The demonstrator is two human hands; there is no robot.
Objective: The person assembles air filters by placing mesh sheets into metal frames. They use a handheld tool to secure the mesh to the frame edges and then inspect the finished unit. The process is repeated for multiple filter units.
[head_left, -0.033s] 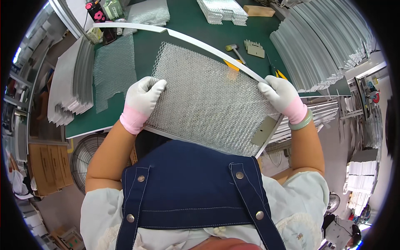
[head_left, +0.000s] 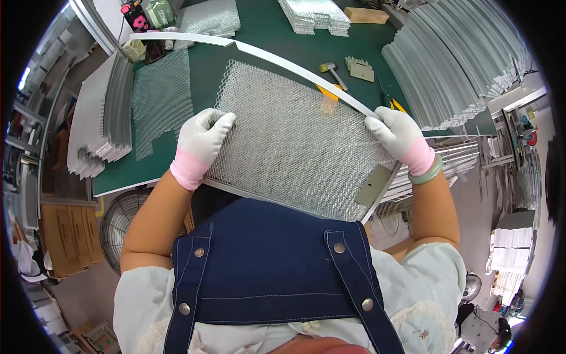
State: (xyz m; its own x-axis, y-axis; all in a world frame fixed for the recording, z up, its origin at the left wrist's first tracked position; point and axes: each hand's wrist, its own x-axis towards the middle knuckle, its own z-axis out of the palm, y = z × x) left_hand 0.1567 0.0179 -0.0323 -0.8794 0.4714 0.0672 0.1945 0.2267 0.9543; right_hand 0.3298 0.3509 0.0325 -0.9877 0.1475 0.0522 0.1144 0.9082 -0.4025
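A silver metal mesh panel [head_left: 289, 130] lies tilted between my hands, above the front of the green table. My left hand [head_left: 203, 138], in a white glove with a pink cuff, is closed on the panel's left edge. My right hand [head_left: 398, 133], gloved the same way, pinches the long white frame strip [head_left: 289, 66] at the panel's upper right corner. From there the strip runs off to the far left, with a notch partway along, standing apart from the mesh's far edge. Pale framing borders the panel's near and right sides. A grey plate [head_left: 373, 184] sits at its lower right corner.
Thin strips are stacked at the left [head_left: 100, 115] and right [head_left: 457, 65] of the green table [head_left: 212, 59]. A loose mesh sheet [head_left: 162, 100] lies left. Beyond the panel are a hammer [head_left: 333, 72], a beige plate [head_left: 360, 69] and a yellow-handled tool [head_left: 398, 105]. A floor fan [head_left: 121, 221] stands below.
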